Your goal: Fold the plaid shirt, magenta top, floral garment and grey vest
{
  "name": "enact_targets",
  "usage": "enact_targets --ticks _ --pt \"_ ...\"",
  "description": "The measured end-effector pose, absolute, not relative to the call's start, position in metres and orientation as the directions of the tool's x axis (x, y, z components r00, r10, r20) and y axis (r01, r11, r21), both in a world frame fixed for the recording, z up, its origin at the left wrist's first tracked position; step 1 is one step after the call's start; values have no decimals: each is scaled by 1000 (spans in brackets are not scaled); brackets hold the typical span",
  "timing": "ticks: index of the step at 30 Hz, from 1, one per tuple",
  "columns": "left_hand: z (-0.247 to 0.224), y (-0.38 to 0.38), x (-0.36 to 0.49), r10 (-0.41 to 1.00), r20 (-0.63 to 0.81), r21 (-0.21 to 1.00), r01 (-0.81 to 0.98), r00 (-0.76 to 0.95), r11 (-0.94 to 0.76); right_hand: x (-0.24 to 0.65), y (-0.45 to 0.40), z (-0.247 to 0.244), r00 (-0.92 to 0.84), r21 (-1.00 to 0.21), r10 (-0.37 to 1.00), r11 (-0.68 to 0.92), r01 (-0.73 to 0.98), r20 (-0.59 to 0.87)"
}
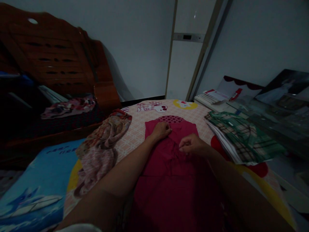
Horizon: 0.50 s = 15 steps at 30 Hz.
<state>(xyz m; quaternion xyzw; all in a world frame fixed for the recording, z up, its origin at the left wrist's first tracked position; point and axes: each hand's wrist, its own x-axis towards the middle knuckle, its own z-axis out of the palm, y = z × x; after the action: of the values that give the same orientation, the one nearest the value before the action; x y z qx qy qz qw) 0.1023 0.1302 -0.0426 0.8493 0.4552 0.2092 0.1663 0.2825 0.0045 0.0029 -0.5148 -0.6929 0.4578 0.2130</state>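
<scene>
A dark pink garment (pixel 152 164) lies spread over the patterned tablecloth (pixel 132 135), with wrinkles near its middle. My left hand (pixel 162 130) rests on its upper part, fingers curled and closed on the cloth. Just to the right, my right hand (pixel 193 144) is over the same garment with its fingers bent together in a pinch; whether cloth is between them I cannot make out. The garment's near end falls into shadow toward me.
A crumpled patterned cloth (pixel 106 138) lies left on the table. To the right sits a folded green plaid garment (pixel 241 135). A blue printed cover (pixel 45 180) and a wooden bench (pixel 53 54) are at left. Papers (pixel 212 96) lie on the glass-topped furniture at right.
</scene>
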Motion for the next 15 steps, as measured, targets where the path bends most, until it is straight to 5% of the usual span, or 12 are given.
enact_targets --ticks 4,11,15 --pt "-40 130 102 839 215 476 696 500 -537 284 4 2 -420 -927 884 -37 372 -204" --pt "-40 129 101 831 239 480 682 502 -551 275 2 -12 -619 -891 714 -16 455 -329" --pt "-40 130 101 827 255 496 667 501 -556 280 2 -8 -599 -909 741 -37 416 -304"
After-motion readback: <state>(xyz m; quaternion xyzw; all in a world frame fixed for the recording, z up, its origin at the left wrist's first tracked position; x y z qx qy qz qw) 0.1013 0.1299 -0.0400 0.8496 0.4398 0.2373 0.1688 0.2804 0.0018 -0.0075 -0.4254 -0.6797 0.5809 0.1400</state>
